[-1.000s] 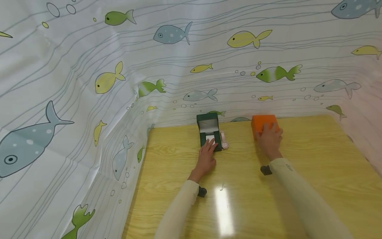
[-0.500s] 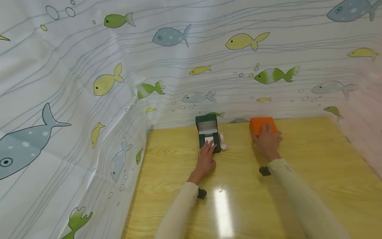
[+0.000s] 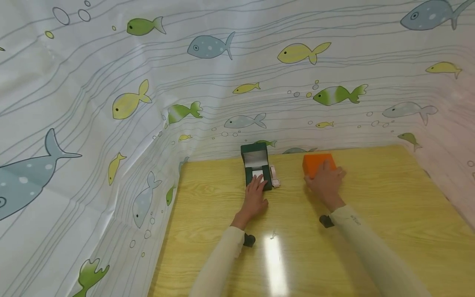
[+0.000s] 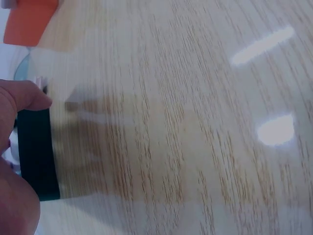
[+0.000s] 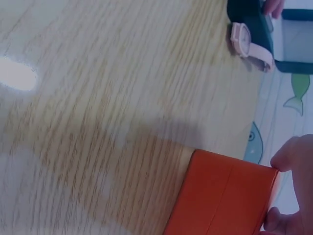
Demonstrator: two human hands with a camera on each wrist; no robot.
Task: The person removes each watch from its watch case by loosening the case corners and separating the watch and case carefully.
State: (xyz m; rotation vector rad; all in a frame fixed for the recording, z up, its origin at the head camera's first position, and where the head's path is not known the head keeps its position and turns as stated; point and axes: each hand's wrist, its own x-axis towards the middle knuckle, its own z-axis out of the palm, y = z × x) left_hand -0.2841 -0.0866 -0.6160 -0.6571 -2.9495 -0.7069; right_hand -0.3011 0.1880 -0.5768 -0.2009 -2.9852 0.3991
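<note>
Right of centre in the head view, the right hand [image 3: 326, 184] grasps one orange box [image 3: 313, 162], partly hiding it; the right wrist view cuts it off below. Near centre, the left hand [image 3: 254, 194], fingers extended, gripping nothing, half covers one cushion [image 3: 257, 173] in one green box [image 3: 254, 147], beside one watch [image 3: 276, 182].

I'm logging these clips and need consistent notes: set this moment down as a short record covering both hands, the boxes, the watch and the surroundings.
Left hand: fingers over the white insert
Right hand: grips the orange box
Green box: lid raised, insert inside
Pink wristwatch: beside the green box, on its right
Surface: wood-grain table
Backdrop: fish-print sheet
</note>
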